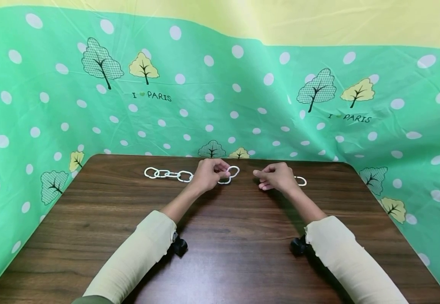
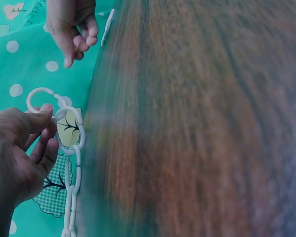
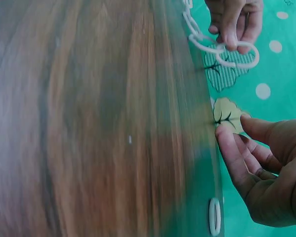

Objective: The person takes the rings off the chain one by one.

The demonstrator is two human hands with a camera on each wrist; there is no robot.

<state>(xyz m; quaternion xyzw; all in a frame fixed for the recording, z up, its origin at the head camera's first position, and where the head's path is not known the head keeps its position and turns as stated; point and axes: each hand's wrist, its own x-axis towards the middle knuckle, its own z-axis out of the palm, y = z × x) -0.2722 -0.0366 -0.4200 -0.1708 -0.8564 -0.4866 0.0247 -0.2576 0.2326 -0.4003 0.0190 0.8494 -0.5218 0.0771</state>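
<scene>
My left hand (image 1: pixel 206 175) pinches the end link (image 1: pixel 239 169) of a white plastic chain between thumb and fingertips, with that link raised above the table. From there the chain (image 1: pixel 172 173) trails leftward along the far part of the table. In the left wrist view, the end link (image 2: pixel 31 96) shows a small gap in its ring and hooks through the neighbouring link (image 2: pixel 82 134). My right hand (image 1: pixel 278 175) hovers to the right, fingers bent loosely, thumb and forefinger apart with nothing between them. A single white link (image 3: pixel 211 217) lies on the table beside it, partly hidden by that hand in the head view.
The dark wooden table (image 1: pixel 220 236) ends just behind the chain. A green cloth (image 1: pixel 220 114) with white dots and printed trees hangs along its back and sides. Both forearms wear pale sleeves (image 1: pixel 140 245), with a dark device (image 1: pixel 180 247) under each wrist.
</scene>
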